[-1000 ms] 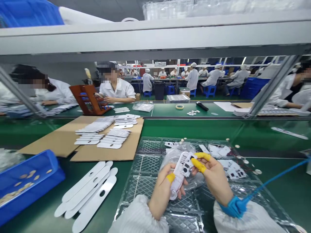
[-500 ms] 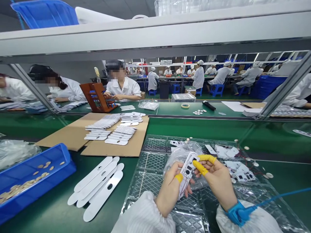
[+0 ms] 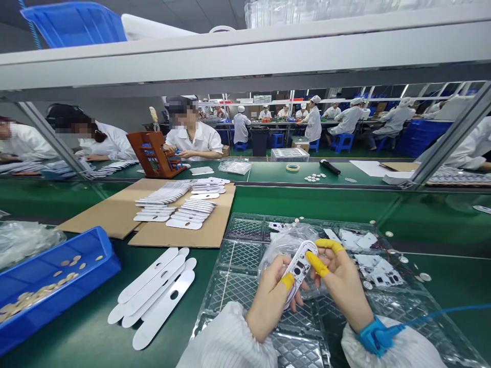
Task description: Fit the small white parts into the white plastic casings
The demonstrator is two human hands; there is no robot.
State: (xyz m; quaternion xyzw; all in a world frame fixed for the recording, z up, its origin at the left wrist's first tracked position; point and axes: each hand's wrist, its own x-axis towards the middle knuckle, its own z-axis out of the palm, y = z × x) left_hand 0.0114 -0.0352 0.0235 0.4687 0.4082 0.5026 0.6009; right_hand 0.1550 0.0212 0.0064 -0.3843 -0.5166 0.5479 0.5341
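Bright overhead light from ceiling strip lights (image 3: pixel 404 91), faint shadows, glare on the plastic tray (image 3: pixel 238 254), bowed edges

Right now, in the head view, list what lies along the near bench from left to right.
Blue plastic bin of tan discs → white oblong plastic strips → left hand → white plastic casing → right hand → white perforated panels → small round disc

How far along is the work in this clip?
Looks done: white strips stacked on the cardboard, though whether they belong to this step can't be told. In hand: a white board held between the left hand and the right hand. Left: more white boards lying loose on the clear plastic tray.
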